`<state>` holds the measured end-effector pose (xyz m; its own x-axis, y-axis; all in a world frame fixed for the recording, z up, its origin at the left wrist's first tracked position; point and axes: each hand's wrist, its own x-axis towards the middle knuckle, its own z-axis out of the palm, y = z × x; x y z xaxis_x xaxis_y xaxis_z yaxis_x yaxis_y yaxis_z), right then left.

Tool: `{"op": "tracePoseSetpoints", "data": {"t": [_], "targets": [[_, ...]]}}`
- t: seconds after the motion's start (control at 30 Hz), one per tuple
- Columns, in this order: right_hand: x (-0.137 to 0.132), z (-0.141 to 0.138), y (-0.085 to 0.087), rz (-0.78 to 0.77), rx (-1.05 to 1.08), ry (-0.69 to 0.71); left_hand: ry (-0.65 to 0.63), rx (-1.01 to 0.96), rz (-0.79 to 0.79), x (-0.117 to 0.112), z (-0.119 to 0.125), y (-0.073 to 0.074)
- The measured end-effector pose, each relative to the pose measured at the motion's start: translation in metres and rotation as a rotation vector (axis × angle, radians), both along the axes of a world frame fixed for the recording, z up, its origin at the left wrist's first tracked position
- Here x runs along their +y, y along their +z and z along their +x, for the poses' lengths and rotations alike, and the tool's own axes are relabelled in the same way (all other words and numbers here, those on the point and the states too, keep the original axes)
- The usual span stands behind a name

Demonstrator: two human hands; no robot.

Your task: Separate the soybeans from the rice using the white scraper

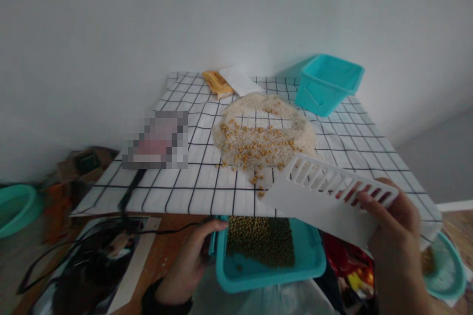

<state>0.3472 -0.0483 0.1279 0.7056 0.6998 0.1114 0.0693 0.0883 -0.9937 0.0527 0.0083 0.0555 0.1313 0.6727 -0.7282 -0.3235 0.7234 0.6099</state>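
My left hand (188, 263) is closed on the left rim of a teal plastic bin (271, 280), held just below the table's front edge. Round beans (260, 243) lie in it, heaped toward its left side. In my right hand (397, 224) is a white slotted plastic board (314, 202), thumb across the slots and fingers behind. Its left end hangs over the front of the table, close to a few stray beans. Farther back, pale rice-like grains (247, 104) are spread in a ring, with yellow beans (251, 145) scattered over the near half.
A checked cloth covers the table (199, 177). Another teal bin (321, 96) stands at the back right, and a yellow packet (218, 83) and white sheet (240, 81) lie at the back. A blurred-out device (155, 140) trails a black cable (129, 192). Teal basins (16, 206) flank the table.
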Motion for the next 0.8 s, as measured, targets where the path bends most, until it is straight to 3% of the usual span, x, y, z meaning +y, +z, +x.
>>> {"op": "tracePoseSetpoints", "data": {"t": [0.17,0.4,0.6,0.8], "targets": [[0.005,-0.009,0.000,0.031,-0.040,0.031,-0.004,-0.011,-0.003,0.000,-0.001,-0.001],[0.007,0.006,-0.003,0.140,-0.048,-0.077,-0.002,-0.012,0.000,0.001,-0.002,-0.005],[0.004,0.003,0.001,0.109,-0.029,-0.066,-0.004,0.020,0.001,0.001,0.001,0.002],[0.004,0.000,0.003,0.084,-0.055,-0.102,-0.023,0.024,0.000,0.000,-0.002,-0.003]]}}
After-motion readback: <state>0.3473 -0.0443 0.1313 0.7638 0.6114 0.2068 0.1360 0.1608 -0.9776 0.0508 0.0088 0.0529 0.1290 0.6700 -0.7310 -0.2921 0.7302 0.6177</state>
